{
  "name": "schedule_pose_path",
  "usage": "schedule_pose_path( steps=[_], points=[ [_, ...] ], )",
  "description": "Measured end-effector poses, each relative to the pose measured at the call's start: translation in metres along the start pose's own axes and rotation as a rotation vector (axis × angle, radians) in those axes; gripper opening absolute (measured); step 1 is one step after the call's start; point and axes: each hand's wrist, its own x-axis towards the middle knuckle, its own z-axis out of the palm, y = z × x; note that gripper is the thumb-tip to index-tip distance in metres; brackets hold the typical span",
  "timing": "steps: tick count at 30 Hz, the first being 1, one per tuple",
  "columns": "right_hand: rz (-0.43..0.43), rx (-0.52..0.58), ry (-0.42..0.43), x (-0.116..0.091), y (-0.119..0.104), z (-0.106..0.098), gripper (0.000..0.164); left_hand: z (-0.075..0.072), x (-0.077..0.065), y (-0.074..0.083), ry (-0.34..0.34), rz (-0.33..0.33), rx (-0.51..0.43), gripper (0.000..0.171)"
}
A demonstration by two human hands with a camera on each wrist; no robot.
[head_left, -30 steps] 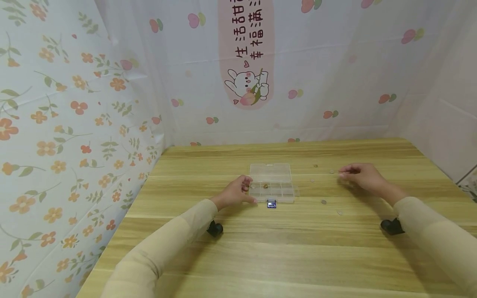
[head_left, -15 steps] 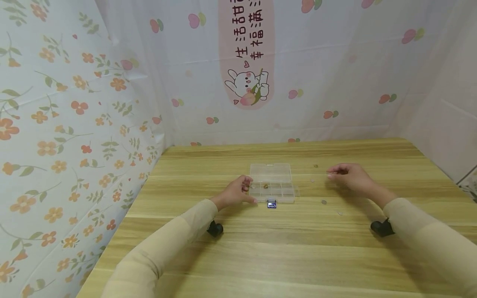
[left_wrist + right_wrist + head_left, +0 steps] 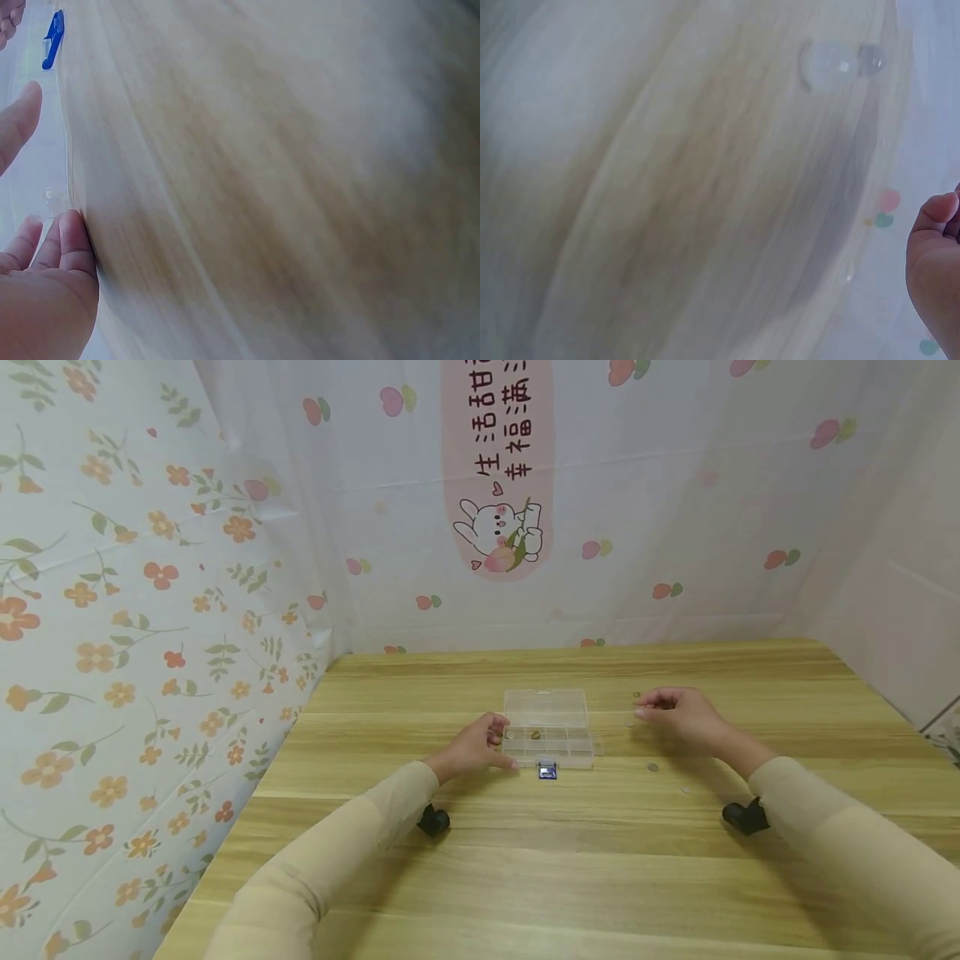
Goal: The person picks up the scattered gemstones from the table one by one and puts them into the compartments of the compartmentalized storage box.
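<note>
A clear plastic compartment box [image 3: 546,753] lies on the table with its lid [image 3: 546,707] folded back and a blue latch [image 3: 547,772] in front. My left hand [image 3: 477,745] holds the box by its left end, thumb at the front corner and fingers curled along the side. Inside are a golden piece [image 3: 536,735] and a clear round piece [image 3: 52,199]. To the right, my right hand [image 3: 681,714] hovers above the table, thumb and forefinger pinched together on what seems a small clear piece, mostly hidden.
Several small pieces lie right of the box: a golden one [image 3: 636,694], a pale one [image 3: 630,724], a grey one [image 3: 652,767] and a whitish one [image 3: 686,790]. Two look rounded and shiny in the right wrist view. Patterned cloth [image 3: 637,510] hangs behind the table [image 3: 540,877].
My right hand has moved left towards the box; the small pale piece beside its fingertips a second ago no longer shows on the table. My left hand and the box have stayed put.
</note>
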Motion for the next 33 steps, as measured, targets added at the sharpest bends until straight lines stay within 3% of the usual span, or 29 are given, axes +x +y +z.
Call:
schedule_pose_path(
  steps=[8,33],
  points=[
    [-0.032,0.069,-0.005,0.002,-0.007,0.014,0.041,-0.001,0.0,-0.001,-0.013,0.005,-0.001,0.07],
    [-0.08,0.107,-0.039,0.026,-0.034,0.056,0.03,0.0,0.0,0.0,0.001,0.006,-0.006,0.069]
  ],
)
